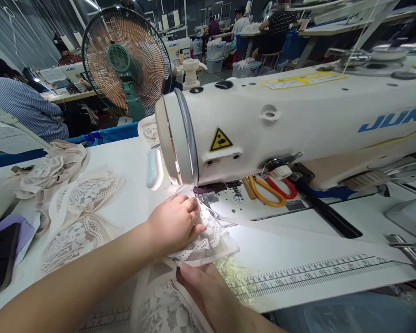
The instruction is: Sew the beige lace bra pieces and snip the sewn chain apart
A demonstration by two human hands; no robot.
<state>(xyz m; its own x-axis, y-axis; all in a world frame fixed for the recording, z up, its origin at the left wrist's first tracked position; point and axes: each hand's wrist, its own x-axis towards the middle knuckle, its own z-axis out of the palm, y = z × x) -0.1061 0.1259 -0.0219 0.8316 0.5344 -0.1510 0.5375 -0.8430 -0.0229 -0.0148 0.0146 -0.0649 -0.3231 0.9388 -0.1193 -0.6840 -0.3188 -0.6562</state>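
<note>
My left hand (pixel 175 223) lies on a piece of white lace fabric (pixel 208 240), fingers curled and pressing it down just in front of the needle area of a white Juki sewing machine (pixel 298 115). My right hand (pixel 211 296) holds the near edge of the same lace from below, thumb on top of the cloth. The lace runs from my lap up under the machine head. The needle and presser foot are mostly hidden behind my left hand.
Several lace pieces (pixel 79 208) lie in a pile at the left. Orange and red scissors (pixel 270 189) rest behind the needle. A ruler strip (pixel 315 273) runs along the table. A dark phone (pixel 0 259) sits far left. A fan (pixel 125 60) and other workers are behind.
</note>
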